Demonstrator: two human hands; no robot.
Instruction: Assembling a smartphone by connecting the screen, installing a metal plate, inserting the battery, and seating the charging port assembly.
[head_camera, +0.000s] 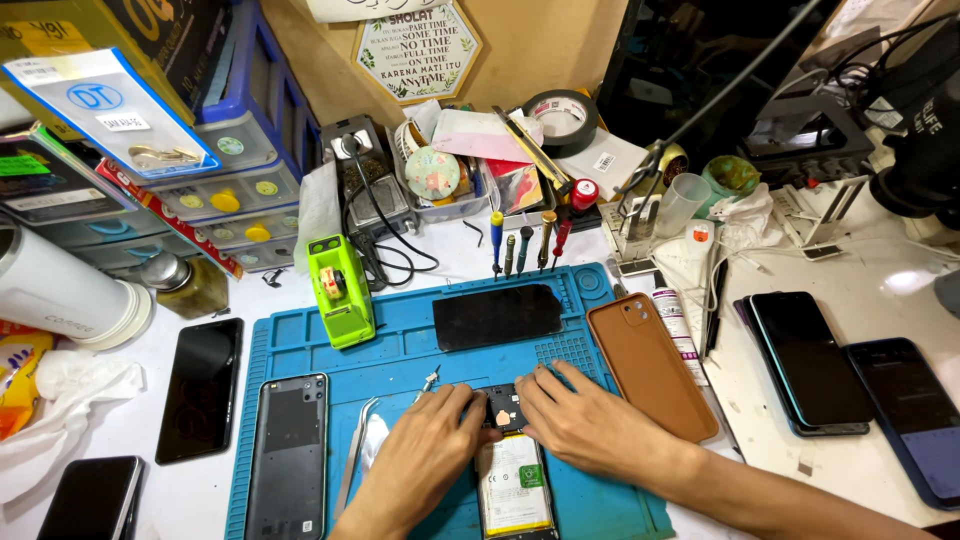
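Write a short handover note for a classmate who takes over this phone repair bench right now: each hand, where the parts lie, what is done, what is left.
Left hand: fingertips pressed on the opened phone with its white battery exposed, at its dark upper board.
Right hand: flat beside it, fingers on the same upper end.
The phone lies on the blue silicone work mat. Grey back cover lies left, metal tweezers between; brown phone case right; black screen panel above.
Done: back is off, inside exposed.
Left: work on the board; closing up.
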